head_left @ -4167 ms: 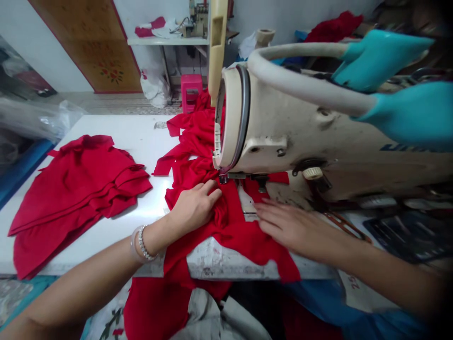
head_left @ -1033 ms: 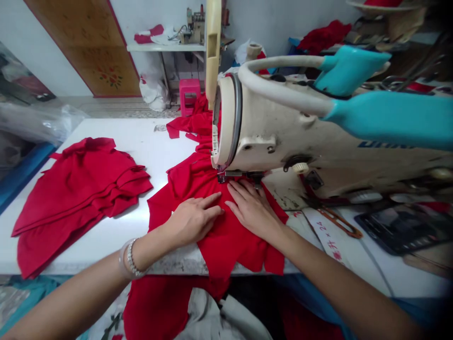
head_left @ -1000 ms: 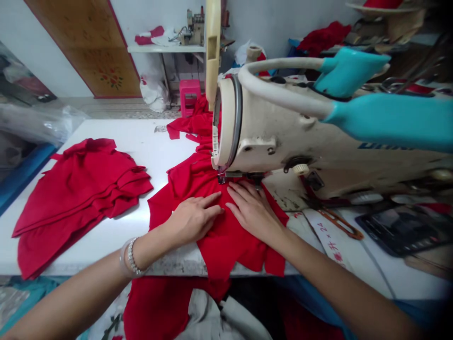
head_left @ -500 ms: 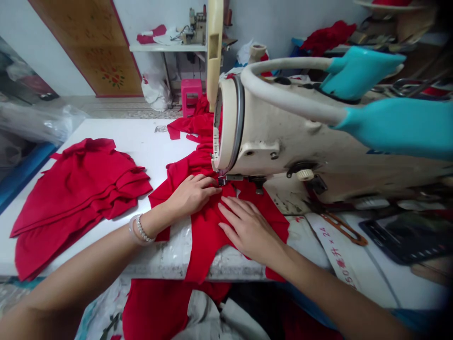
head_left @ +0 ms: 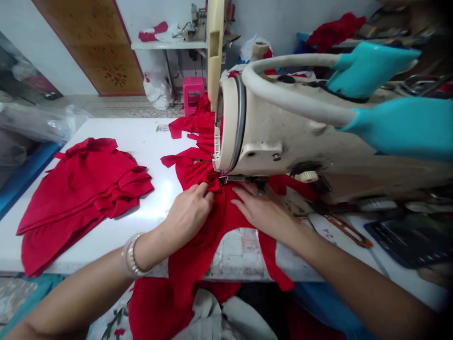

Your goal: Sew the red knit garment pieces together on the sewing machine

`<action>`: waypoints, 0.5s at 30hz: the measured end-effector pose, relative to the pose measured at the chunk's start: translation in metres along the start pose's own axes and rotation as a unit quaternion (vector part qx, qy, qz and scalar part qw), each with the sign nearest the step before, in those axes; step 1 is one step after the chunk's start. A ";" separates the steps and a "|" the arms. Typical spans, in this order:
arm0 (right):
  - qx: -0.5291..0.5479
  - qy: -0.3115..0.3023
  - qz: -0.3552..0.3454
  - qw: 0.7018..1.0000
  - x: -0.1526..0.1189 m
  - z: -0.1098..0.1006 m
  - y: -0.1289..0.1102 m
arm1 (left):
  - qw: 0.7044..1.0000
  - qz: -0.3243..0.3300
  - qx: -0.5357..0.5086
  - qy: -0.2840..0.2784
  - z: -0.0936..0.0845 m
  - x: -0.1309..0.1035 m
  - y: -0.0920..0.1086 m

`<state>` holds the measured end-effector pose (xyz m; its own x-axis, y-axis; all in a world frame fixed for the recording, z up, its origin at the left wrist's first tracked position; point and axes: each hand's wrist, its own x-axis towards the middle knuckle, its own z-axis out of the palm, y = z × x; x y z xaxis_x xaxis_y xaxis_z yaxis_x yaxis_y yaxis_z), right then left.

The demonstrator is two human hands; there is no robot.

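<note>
Red fabric (head_left: 198, 245) lies under the presser foot (head_left: 223, 180) of a cream sewing machine (head_left: 290, 127) and hangs over the table's front edge. My left hand (head_left: 191, 208), with bracelets at the wrist, is closed on a fold of this fabric just left of the foot. To the right of the foot, my right hand (head_left: 264, 208) rests on the fabric with its fingers stretched out, partly beneath the machine head. The needle area is too small to make out.
A pile of red cloth pieces (head_left: 85, 193) lies on the white table (head_left: 102, 127) at the left. Orange-handled scissors (head_left: 348, 229) and a black device (head_left: 406, 241) are at the right. Farther back stand a pink stool (head_left: 193, 89) and another machine (head_left: 198, 23).
My left hand has curled round a fold and come slightly nearer. My right hand has moved right and forward. The fabric has shifted and bunched, uncovering more table at the front.
</note>
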<state>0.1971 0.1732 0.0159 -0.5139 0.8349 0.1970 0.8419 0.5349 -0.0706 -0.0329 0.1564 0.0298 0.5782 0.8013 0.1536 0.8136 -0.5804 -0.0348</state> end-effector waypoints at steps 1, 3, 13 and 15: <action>0.021 -0.001 -0.022 1.000 0.000 0.003 -0.004 | 0.999 0.034 -0.015 0.025 0.003 0.002 0.002; 0.079 -0.006 -0.058 0.995 -0.002 0.010 -0.012 | 0.995 0.074 -0.053 0.047 0.010 0.006 0.002; 0.066 0.002 -0.018 0.998 -0.004 0.029 -0.011 | 0.990 0.047 -0.133 0.019 0.022 0.003 -0.011; 0.055 -0.017 -0.013 0.998 0.002 0.030 -0.012 | 0.988 0.048 -0.146 0.012 0.022 0.005 -0.015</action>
<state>0.1805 0.1724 -0.0118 -0.5420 0.8235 0.1676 0.8060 0.5659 -0.1736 -0.0405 0.1720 0.0095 0.6475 0.7389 0.1864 0.7008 -0.6735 0.2353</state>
